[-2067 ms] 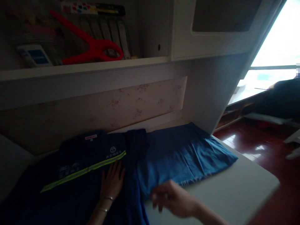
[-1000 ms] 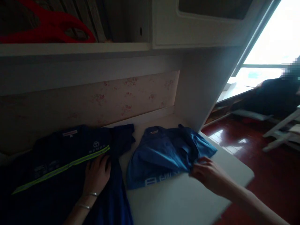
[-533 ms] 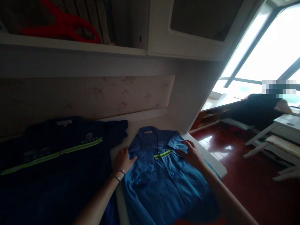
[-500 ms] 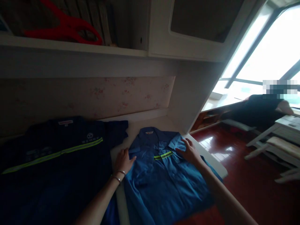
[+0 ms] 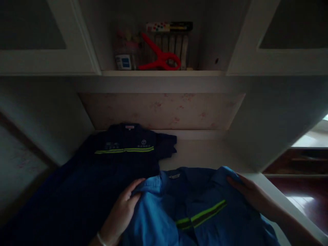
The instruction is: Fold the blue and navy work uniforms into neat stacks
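Note:
A blue work shirt with a yellow-green reflective stripe hangs between my two hands, its collar toward the back. My left hand pinches the cloth at the left shoulder, thumb and fingers closed on it. On the opposite shoulder, my right hand grips the fabric, with part of its fingers hidden behind the cloth. Left of these, a dark navy work shirt lies spread flat, with a similar stripe and a pale printed logo on its chest. The lower part of the blue shirt runs out of view.
Above, an open shelf holds a large red spring clamp, a clear jar and a patterned box. White cupboard doors flank it. A white side panel stands at the right, past the white tabletop.
My view has swung left. Both hands, which rested on the flat blue shirt with fingers apart, now hold it by the shoulders, and it is drawn nearer to me.

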{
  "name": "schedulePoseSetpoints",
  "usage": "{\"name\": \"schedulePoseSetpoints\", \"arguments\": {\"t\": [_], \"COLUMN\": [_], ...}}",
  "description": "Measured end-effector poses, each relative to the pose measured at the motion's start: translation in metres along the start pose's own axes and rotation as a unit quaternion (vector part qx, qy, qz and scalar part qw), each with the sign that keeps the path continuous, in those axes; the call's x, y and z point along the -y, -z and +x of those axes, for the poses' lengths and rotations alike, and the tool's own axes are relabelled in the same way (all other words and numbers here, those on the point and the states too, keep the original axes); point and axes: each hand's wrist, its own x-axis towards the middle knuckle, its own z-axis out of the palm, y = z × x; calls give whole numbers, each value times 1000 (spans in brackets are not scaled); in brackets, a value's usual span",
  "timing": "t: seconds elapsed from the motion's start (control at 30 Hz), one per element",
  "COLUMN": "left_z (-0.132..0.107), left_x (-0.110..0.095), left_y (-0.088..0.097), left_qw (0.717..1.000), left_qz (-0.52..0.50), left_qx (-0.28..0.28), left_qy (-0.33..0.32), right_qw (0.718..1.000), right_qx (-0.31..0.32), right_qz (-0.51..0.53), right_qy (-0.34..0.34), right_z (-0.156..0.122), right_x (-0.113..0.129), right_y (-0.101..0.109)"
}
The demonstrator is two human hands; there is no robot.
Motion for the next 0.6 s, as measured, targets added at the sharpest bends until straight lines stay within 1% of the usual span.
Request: {"name": "schedulePoseSetpoints", "arguments": {"t": [0.07, 0.1, 0.13, 0.17, 0.2, 0.23, 0.27, 0.3, 0.33, 0.37, 0.4, 0.43, 0.47, 0.53, 0.6], "left_z": [-3, -1, 2, 6, 13, 22, 34, 49, 67, 87, 110, 135, 160, 206, 238], "left_x": [-20, -32, -46, -62, -79, -95, -109, -120, -127, -129, -125, -115, -100, -57, -4], "left_y": [67, 103, 139, 174, 208, 239, 266, 288, 306, 319, 327, 331, 331, 324, 311], "left_qw": [997, 993, 986, 975, 959, 939, 910, 879, 852, 833, 827, 837, 847, 867, 879], "left_qz": [9, 16, 27, 44, 67, 93, 126, 166, 206, 244, 279, 296, 305, 326, 346], "left_qx": [-70, -113, -164, -215, -276, -326, -380, -418, -439, -446, -436, -411, -391, -345, -308], "left_qy": [23, 29, 29, 12, -13, -56, -111, -160, -197, -218, -220, -207, -193, -155, -115], "right_qw": [998, 995, 989, 980, 967, 949, 931, 915, 904, 900, 905, 916, 931, 965, 981], "right_qx": [-37, -56, -73, -89, -104, -115, -124, -127, -125, -122, -115, -103, -90, -46, -26], "right_qz": [48, 73, 95, 113, 129, 144, 157, 168, 177, 183, 182, 174, 160, 109, 71], "right_qy": [16, 43, 84, 135, 195, 254, 306, 344, 368, 375, 368, 346, 316, 233, 178], "right_z": [-12, -14, -14, -11, -5, 4, 17, 33, 52, 74, 98, 125, 151, 200, 235], "right_x": [44, 66, 87, 109, 130, 149, 168, 184, 197, 207, 214, 216, 214, 196, 167], "right_y": [-20, -31, -43, -57, -72, -89, -107, -127, -147, -169, -191, -212, -232, -266, -289]}}
